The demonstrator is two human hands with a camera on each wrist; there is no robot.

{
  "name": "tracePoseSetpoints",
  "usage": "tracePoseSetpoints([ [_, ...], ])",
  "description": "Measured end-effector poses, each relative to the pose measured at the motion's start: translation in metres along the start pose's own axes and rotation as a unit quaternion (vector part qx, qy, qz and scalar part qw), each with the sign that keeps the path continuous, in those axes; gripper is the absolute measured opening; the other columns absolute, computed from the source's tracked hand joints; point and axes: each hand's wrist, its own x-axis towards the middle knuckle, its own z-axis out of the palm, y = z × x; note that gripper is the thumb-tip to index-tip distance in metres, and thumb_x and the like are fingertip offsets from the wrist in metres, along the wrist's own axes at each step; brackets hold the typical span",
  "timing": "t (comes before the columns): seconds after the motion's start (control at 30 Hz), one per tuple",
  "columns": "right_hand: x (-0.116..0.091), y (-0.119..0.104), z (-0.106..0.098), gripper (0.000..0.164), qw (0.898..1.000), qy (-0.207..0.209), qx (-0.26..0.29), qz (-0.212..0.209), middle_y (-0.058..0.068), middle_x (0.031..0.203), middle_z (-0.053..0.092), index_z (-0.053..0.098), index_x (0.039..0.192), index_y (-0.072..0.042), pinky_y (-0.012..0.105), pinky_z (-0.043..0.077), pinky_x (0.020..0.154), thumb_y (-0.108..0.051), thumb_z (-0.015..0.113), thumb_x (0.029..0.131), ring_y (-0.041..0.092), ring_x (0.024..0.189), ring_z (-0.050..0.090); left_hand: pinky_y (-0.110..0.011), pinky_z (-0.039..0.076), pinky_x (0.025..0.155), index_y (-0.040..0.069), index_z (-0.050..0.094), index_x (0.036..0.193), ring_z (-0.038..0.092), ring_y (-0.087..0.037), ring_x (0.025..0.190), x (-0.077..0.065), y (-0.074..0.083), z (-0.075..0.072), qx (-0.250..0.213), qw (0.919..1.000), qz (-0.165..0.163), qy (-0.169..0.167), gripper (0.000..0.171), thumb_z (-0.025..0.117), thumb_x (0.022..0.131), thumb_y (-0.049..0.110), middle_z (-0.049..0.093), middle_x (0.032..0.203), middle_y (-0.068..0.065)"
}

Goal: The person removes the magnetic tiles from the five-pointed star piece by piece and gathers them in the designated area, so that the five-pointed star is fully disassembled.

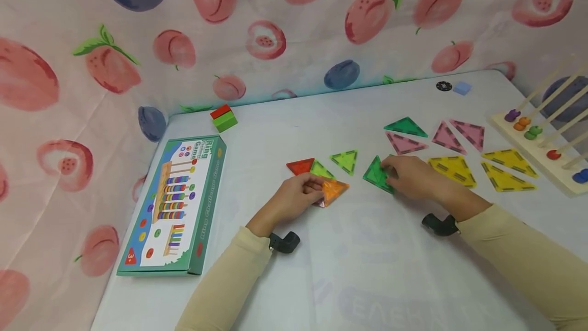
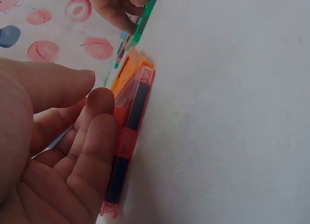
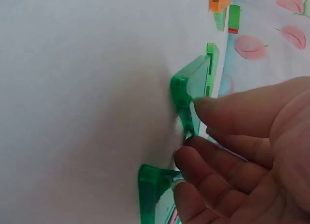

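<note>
Near the table's middle, my left hand [image 1: 297, 198] has its fingers curled at the edge of an orange triangular magnetic tile [image 1: 334, 190]. That tile is tilted over a pink-red tile [image 2: 130, 136], which lies against the fingers; the exact contact is partly hidden. A red triangle [image 1: 301, 166] and a light-green triangle [image 1: 321, 169] lie just beyond the hand. To the right, my right hand [image 1: 411, 178] pinches a dark-green triangular magnetic tile [image 1: 376, 173], its thumb on the edge. Another dark-green piece [image 3: 147, 195] shows beneath the fingers in the right wrist view.
A loose light-green triangle [image 1: 345, 161] lies between the hands. Pink [image 1: 447, 137], yellow [image 1: 452, 169] and green [image 1: 406, 126] triangles lie right. A peg board [image 1: 546, 147] stands at the right edge, a game box [image 1: 172, 203] lies left, and small blocks [image 1: 224, 118] sit behind.
</note>
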Motion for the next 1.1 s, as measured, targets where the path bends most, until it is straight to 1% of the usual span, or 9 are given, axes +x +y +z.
tracePoseSetpoints([
  [0.1,0.0,0.0,-0.001,0.039,1.0,0.006,0.004,0.004,0.016,0.117,0.053,0.05,0.122,-0.003,0.049,0.039,0.086,-0.013,0.058,0.086,0.031,0.104,0.049,-0.024,0.045,0.072,0.018,0.057,0.106,0.056,-0.006,0.084,-0.001,-0.001,0.0,-0.003,1.0,0.002,-0.001,0.024,0.062,0.085,0.027,0.059,0.093,0.01],
  [0.23,-0.012,0.01,-0.016,0.042,0.999,0.026,0.008,0.029,0.015,0.119,0.051,0.049,0.125,-0.007,0.051,0.039,0.084,-0.023,0.058,0.087,0.031,0.104,0.046,-0.024,0.045,0.072,0.018,0.057,0.106,0.056,-0.006,0.083,0.001,0.0,0.002,-0.004,1.0,0.0,-0.004,0.023,0.062,0.085,0.026,0.06,0.092,0.01],
  [0.3,-0.023,0.023,-0.027,0.043,0.998,0.04,0.006,0.049,0.015,0.12,0.05,0.048,0.125,-0.009,0.053,0.038,0.084,-0.028,0.057,0.088,0.033,0.105,0.045,-0.024,0.045,0.071,0.018,0.057,0.106,0.056,-0.006,0.083,0.001,0.001,0.002,-0.001,1.0,-0.002,-0.006,0.024,0.062,0.085,0.027,0.06,0.091,0.01],
  [0.4,-0.039,0.049,-0.039,0.046,0.995,0.048,0.004,0.087,0.02,0.12,0.048,0.049,0.124,-0.007,0.057,0.036,0.081,-0.032,0.057,0.087,0.038,0.106,0.042,-0.024,0.045,0.071,0.019,0.057,0.107,0.056,-0.007,0.082,0.001,0.002,0.002,0.004,1.0,-0.003,-0.006,0.025,0.062,0.085,0.029,0.06,0.09,0.009],
  [0.5,-0.049,0.073,-0.041,0.056,0.992,0.038,-0.007,0.12,0.026,0.118,0.047,0.048,0.123,-0.001,0.059,0.034,0.08,-0.04,0.059,0.084,0.043,0.104,0.04,-0.024,0.045,0.07,0.018,0.058,0.107,0.056,-0.007,0.081,0.0,0.002,0.001,0.008,1.0,-0.001,-0.003,0.026,0.062,0.085,0.03,0.06,0.089,0.008],
  [0.6,-0.054,0.087,-0.038,0.069,0.99,0.029,-0.017,0.134,0.029,0.12,0.045,0.046,0.124,0.003,0.06,0.031,0.083,-0.048,0.061,0.08,0.045,0.105,0.037,-0.024,0.045,0.069,0.019,0.057,0.108,0.056,-0.007,0.081,0.001,0.001,0.001,0.009,1.0,0.0,0.0,0.026,0.062,0.084,0.03,0.06,0.09,0.008],
  [0.67,-0.053,0.091,-0.035,0.077,0.991,0.034,-0.024,0.129,0.029,0.12,0.044,0.045,0.125,0.005,0.06,0.03,0.084,-0.053,0.061,0.077,0.045,0.106,0.037,-0.024,0.045,0.068,0.019,0.057,0.107,0.056,-0.008,0.08,0.001,0.0,0.0,0.009,1.0,-0.002,0.002,0.026,0.063,0.084,0.03,0.059,0.09,0.008],
  [0.8,-0.053,0.089,-0.032,0.085,0.99,0.045,-0.034,0.126,0.028,0.119,0.043,0.041,0.127,0.005,0.06,0.03,0.084,-0.057,0.062,0.073,0.044,0.104,0.037,-0.025,0.046,0.067,0.019,0.057,0.106,0.055,-0.009,0.079,0.001,-0.002,-0.001,0.005,1.0,-0.005,0.002,0.026,0.063,0.084,0.03,0.059,0.09,0.007],
  [1.1,-0.056,0.087,-0.031,0.085,0.987,0.062,-0.067,0.132,0.027,0.115,0.045,0.042,0.126,0.003,0.057,0.034,0.076,-0.058,0.063,0.072,0.044,0.097,0.04,-0.026,0.046,0.068,0.018,0.057,0.106,0.056,-0.01,0.078,0.003,-0.001,0.002,0.001,1.0,-0.004,0.002,0.025,0.063,0.084,0.029,0.06,0.089,0.006],
])
